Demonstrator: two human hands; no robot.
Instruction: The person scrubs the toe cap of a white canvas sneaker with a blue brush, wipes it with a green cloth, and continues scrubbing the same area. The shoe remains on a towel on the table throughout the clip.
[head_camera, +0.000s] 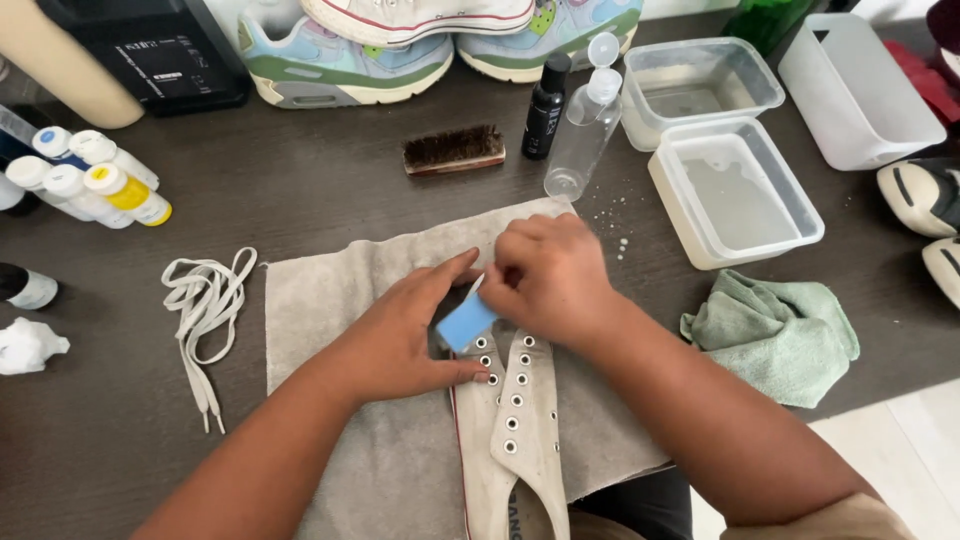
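A laceless white canvas sneaker (515, 430) lies on a grey towel (350, 290), toe pointing away from me. My left hand (405, 335) rests flat on the shoe's left side, fingers spread, pinning it to the towel. My right hand (550, 275) covers the toe area and grips a small blue sponge block (466, 322), pressed against the shoe near the top eyelets. The toe cap is hidden under my right hand.
White laces (205, 300) lie left of the towel. A wooden brush (453, 150), black bottle (546, 105) and clear spray bottle (585, 120) stand behind. Two plastic tubs (700, 240) with water sit right, a green cloth (775, 335) below them. Paint bottles (90, 180) far left, sneakers (350, 60) at the back.
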